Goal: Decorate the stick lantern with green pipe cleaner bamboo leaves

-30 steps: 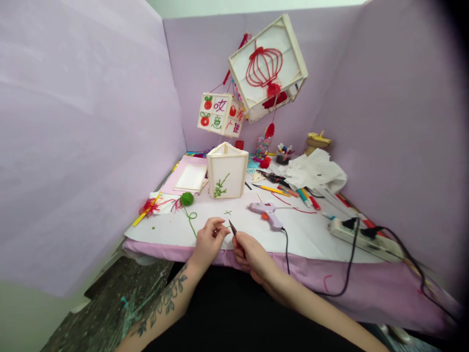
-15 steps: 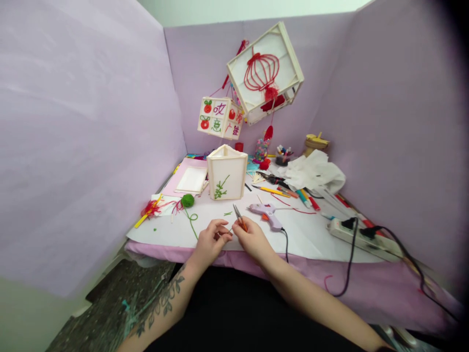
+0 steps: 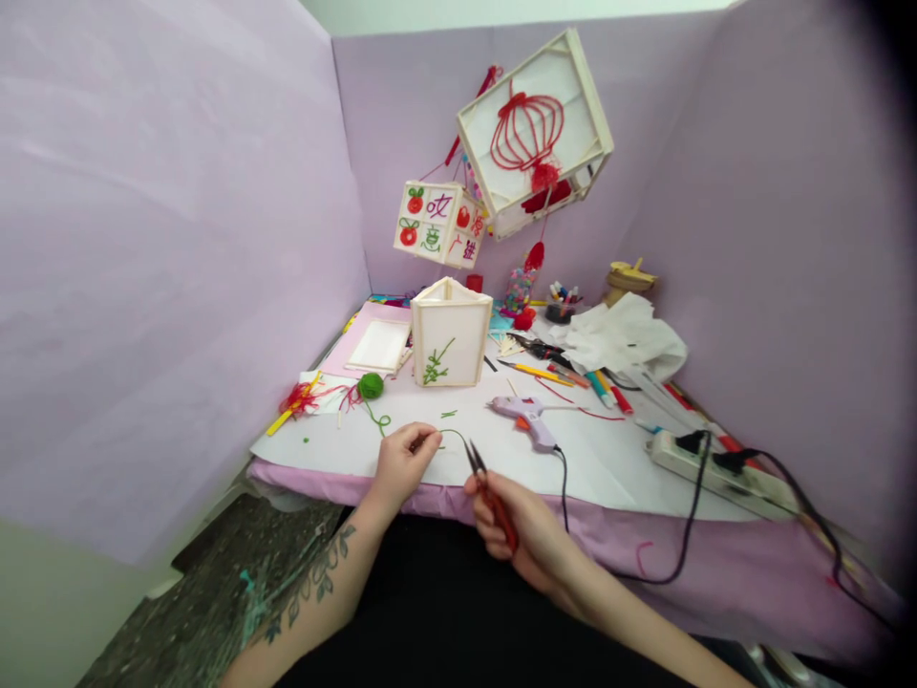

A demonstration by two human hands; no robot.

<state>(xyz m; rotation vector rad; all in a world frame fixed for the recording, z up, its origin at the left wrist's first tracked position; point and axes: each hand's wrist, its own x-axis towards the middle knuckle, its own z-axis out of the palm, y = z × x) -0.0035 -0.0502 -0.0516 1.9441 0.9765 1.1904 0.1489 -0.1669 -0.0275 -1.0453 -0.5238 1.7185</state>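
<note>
Near the table's front edge my left hand point(image 3: 410, 459) pinches a thin green yarn, whose free end arcs out to the right. My right hand point(image 3: 520, 530) is wrapped round red-handled scissors point(image 3: 500, 511); their narrow blades point up and left, close to the yarn's end. Behind my hands stands a three-sided white lantern point(image 3: 451, 334) with a green plant design on its front. A green yarn ball point(image 3: 371, 386) lies left of it, its strand running toward my left hand. Short green pieces point(image 3: 448, 414) lie on the white sheet.
A lilac glue gun point(image 3: 526, 419) lies right of centre, its cord hanging over the front edge. A power strip point(image 3: 716, 473) sits farther right. Pens, pliers point(image 3: 537, 348) and crumpled white material point(image 3: 623, 334) lie behind. Two decorated lanterns hang above, the larger one point(image 3: 537, 134) tilted.
My right hand has moved down and right with the scissors, away from my left hand. The yarn end now shows between them. The view has shifted slightly.
</note>
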